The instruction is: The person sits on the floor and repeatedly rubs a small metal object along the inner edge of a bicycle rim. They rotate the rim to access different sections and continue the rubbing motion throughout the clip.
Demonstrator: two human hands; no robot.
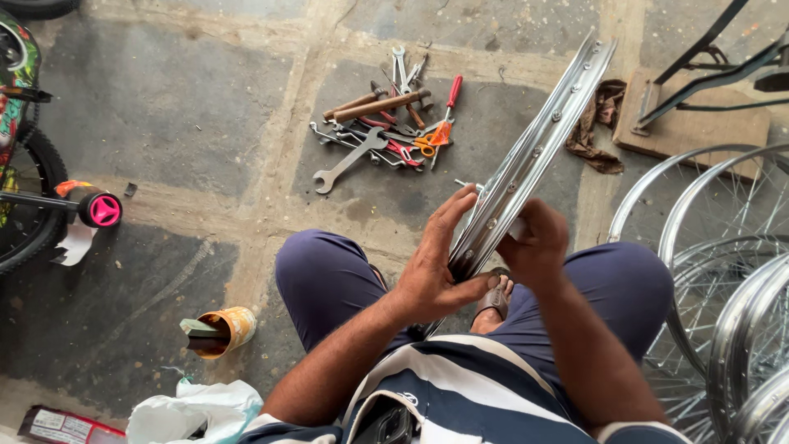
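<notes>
Two hands, left [434, 267] and right [534, 242], clamped on one wheel rim [538, 148]; one tool pile [386, 119]

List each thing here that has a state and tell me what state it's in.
Wheel rim: bare, tilted, gripped by both hands.
Left hand: closed on the rim's near end.
Right hand: closed on the rim.
Tin can: tipped on its side.
Tools: heaped loose on the floor.
Rag: crumpled.

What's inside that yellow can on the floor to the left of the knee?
The yellow can lies tipped on its side, and a dark, flat handle-like piece sticks out of its mouth. The rest of the inside is in shadow.
</notes>
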